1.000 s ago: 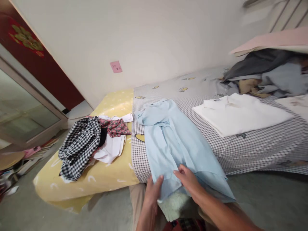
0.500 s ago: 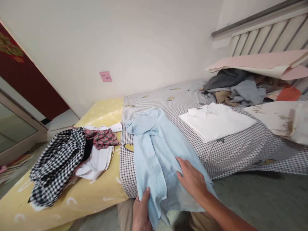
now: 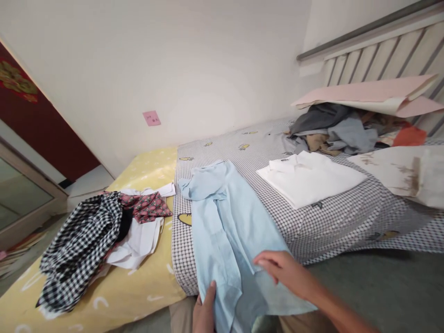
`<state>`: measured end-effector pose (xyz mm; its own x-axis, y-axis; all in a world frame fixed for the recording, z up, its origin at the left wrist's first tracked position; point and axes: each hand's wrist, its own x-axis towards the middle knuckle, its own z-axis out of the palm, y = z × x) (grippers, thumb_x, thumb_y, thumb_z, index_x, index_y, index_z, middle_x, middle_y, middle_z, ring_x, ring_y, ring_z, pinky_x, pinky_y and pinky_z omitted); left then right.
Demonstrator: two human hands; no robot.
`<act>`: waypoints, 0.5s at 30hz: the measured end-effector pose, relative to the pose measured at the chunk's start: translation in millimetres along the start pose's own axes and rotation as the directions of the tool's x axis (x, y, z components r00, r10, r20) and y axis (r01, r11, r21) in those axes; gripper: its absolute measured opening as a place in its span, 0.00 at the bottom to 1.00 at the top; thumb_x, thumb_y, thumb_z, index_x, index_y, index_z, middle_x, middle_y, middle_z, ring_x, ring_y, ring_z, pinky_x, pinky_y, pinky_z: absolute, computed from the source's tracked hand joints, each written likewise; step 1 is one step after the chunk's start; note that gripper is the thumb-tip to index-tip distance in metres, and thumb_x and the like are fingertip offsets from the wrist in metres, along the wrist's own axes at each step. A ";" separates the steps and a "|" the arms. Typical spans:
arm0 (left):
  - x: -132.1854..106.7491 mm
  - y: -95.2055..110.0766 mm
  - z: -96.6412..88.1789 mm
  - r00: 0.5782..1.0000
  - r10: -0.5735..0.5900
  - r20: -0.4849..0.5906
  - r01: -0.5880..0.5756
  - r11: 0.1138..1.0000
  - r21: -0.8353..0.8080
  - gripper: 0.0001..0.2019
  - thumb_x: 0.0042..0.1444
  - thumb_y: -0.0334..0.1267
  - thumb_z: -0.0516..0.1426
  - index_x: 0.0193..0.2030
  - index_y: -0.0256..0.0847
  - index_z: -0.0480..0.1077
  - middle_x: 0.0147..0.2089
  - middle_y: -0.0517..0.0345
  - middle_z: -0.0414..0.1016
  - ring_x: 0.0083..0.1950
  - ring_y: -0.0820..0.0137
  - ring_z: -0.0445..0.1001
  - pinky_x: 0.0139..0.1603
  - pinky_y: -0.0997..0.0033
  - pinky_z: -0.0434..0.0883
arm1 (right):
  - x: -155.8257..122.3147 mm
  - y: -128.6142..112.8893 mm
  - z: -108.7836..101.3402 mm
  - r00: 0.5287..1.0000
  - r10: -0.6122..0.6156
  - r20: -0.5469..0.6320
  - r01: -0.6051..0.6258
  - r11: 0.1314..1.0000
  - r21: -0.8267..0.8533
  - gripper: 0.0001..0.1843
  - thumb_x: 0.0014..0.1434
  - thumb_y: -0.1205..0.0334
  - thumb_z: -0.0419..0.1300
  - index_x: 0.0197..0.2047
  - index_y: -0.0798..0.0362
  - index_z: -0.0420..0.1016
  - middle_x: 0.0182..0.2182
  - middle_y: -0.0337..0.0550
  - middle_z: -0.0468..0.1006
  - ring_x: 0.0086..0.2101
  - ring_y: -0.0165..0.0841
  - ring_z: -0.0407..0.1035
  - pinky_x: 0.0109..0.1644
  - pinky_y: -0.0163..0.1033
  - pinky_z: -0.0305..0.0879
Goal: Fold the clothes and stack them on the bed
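A light blue shirt [image 3: 243, 199] lies lengthwise over the bed, its collar end toward the wall and its lower part hanging over the near edge. At the lower left of the shirt, my left hand [image 3: 204, 309] grips the cloth, thumb on top and the other fingers hidden behind. My right hand [image 3: 286, 273] is over the shirt's lower right part, fingers loosely bent and apart, with no cloth visible in them. Whether its fingertips touch the fabric I cannot tell. A long sleeve runs down the shirt's front between my hands.
A folded white shirt [image 3: 308, 178] lies right of the blue one on the checked sheet [image 3: 183, 259]. Black-and-white checked clothing [image 3: 79, 249] is heaped with other garments on the yellow sheet [image 3: 138, 296]. Farther right, a clothes pile [image 3: 333, 127] sits under pink board [image 3: 364, 92].
My right hand has moved down toward the shirt's hem, and its fingers have come off the cloth they rested on. My left hand keeps its hold. The view has tilted slightly.
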<state>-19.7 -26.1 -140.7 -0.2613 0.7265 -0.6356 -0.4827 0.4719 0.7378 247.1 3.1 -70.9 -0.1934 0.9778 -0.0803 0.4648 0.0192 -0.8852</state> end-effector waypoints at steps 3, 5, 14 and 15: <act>-13.6 6.9 10.0 0.992 -0.122 -0.033 0.119 0.990 -0.077 0.29 0.49 0.43 0.70 0.56 0.34 0.73 0.44 0.42 0.85 0.51 0.52 0.83 0.54 0.56 0.80 | -2.2 20.1 -38.3 0.908 -0.020 -0.419 -0.002 0.999 -0.051 0.21 0.64 0.49 0.52 0.47 0.48 0.84 0.34 0.45 0.84 0.28 0.38 0.71 0.35 0.40 0.65; -26.6 12.5 19.3 0.990 -0.130 -0.060 0.123 0.986 -0.108 0.30 0.53 0.42 0.68 0.61 0.31 0.70 0.44 0.42 0.85 0.50 0.53 0.83 0.53 0.56 0.80 | -2.0 38.6 -58.2 0.797 -0.100 -0.596 -0.088 0.957 -0.277 0.22 0.65 0.53 0.53 0.55 0.49 0.81 0.39 0.49 0.83 0.32 0.41 0.74 0.39 0.43 0.67; -56.8 29.0 34.4 0.976 -0.199 -0.094 0.191 0.978 -0.087 0.34 0.59 0.42 0.63 0.69 0.28 0.63 0.45 0.40 0.85 0.46 0.55 0.84 0.51 0.56 0.80 | 13.4 70.5 -59.6 0.723 -0.687 -0.079 0.240 0.356 -0.903 0.39 0.64 0.77 0.54 0.73 0.39 0.56 0.75 0.51 0.51 0.73 0.51 0.39 0.70 0.70 0.47; -57.0 30.2 34.7 0.972 -0.216 -0.098 0.209 0.975 -0.079 0.35 0.59 0.42 0.63 0.69 0.28 0.62 0.44 0.40 0.85 0.46 0.55 0.84 0.51 0.56 0.80 | 14.9 66.7 -57.2 0.711 -0.703 -0.014 0.310 0.331 -0.891 0.38 0.65 0.78 0.52 0.72 0.36 0.58 0.75 0.48 0.51 0.74 0.50 0.37 0.70 0.70 0.46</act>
<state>9.6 -35.9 -74.3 -0.2313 0.5552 -0.7989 -0.5909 0.5721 0.5687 324.6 30.9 -104.9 -0.4524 0.6846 0.5716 0.8639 0.4955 0.0903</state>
